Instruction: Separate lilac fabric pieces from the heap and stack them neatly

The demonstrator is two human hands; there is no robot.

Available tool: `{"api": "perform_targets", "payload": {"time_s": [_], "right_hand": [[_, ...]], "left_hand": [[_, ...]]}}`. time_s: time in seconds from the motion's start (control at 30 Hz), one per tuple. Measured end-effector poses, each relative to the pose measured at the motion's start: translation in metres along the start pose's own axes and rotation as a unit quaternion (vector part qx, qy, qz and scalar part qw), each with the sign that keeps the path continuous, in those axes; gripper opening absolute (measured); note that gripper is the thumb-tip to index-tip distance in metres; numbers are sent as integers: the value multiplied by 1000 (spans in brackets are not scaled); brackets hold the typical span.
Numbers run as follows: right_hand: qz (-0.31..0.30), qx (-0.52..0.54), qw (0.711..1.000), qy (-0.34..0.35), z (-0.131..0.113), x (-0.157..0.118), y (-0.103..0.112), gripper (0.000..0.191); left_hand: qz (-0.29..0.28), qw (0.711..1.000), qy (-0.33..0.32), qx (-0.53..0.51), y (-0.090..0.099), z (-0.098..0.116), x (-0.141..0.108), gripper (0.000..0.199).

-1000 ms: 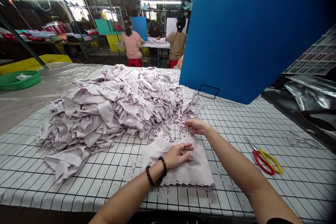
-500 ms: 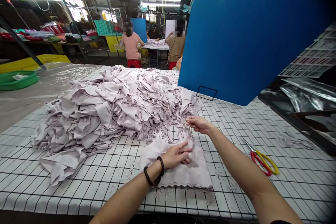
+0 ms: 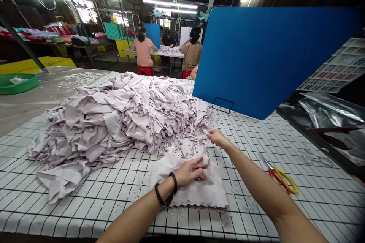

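Observation:
A flat stack of pale lilac garment pieces with wavy lower edges lies in front of me, several thin straps looped at its far end. My left hand, a dark beaded bracelet at the wrist, rests on top of the stack with fingers stretched out. Just beyond it, my right hand pinches a thin fabric strap at the stack's far right corner. Its fingertips are partly hidden. Scissors with one red and one yellow handle lie to the right, below my right forearm's far side.
A large heap of the same lilac fabric covers the table's left and middle. A blue board stands at the back right on a wire stand. Small scraps dot the checked cloth. A green basket sits far left; people work beyond.
My right hand has shifted slightly right and nearer, its fingers more closed, with the strap showing below them. My left hand stays on the stack. The view has tilted slightly.

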State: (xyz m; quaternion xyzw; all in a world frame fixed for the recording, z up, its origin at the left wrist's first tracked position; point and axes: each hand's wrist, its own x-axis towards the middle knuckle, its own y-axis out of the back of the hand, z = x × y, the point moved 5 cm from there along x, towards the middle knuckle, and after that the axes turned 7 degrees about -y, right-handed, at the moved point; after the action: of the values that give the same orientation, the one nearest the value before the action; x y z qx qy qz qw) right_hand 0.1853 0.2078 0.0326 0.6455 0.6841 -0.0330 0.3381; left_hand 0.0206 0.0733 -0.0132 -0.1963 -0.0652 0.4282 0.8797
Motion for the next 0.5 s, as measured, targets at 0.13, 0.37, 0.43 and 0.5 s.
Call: {"api": "perform_targets", "payload": {"time_s": [0.13,0.37,0.43,0.5], "right_hand": [[47,10,999,-15,1,2,4,9],[94,58,994,1,-17,10,31,16],[93,57,994,15,-26,11,39,19],[84,51,995,32,-35,7,42,20]], "left_hand": [[-5,1000,-10,-12,1,-3,1,73],[3,1000,2,-4,-1,2,-1,73],[4,1000,4,-2,-2,3,-1,72],[3,1000,5,-4,-3,4,-2,73]]}}
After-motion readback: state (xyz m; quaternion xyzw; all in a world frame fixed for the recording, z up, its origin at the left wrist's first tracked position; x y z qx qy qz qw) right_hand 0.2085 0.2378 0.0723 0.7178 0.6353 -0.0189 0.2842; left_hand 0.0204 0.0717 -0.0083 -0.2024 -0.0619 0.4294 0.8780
